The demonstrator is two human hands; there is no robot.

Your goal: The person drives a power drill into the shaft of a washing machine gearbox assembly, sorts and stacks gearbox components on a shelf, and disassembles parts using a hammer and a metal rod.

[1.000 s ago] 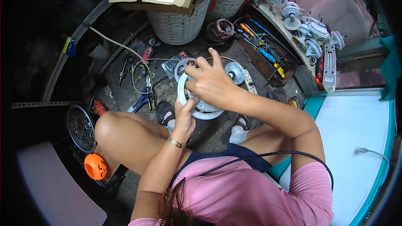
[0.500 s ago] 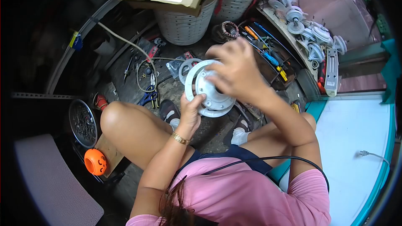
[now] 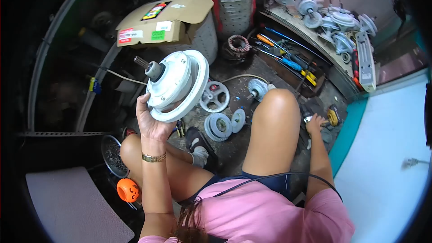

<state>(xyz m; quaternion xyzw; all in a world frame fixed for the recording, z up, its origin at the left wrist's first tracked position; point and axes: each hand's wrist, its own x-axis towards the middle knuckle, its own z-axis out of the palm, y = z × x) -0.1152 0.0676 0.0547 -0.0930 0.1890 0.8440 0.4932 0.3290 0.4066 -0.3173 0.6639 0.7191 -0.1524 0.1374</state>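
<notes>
left hand (image 3: 155, 123): 1 | right hand (image 3: 316, 122): 1 | large white wheel with shaft (image 3: 173, 78): 1 | spoked wheel (image 3: 205, 99): 1 | white discs (image 3: 238, 120): at least 2 | cardboard box (image 3: 168, 15): 1 | perforated baskets (image 3: 236, 15): 2 | orange bucket (image 3: 128, 191): 1 | bowl (image 3: 105, 154): 1 | wristwatch (image 3: 154, 158): 1 | wire-wound ring (image 3: 232, 44): 1 | orange-handled screwdriver (image 3: 264, 40): 1 | plug (image 3: 410, 163): 1 | white parts (image 3: 343, 20) on shelf (image 3: 290, 17): several, too jumbled to count

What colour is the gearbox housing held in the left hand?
The gearbox housing is white; it shows best in the head view.
</notes>
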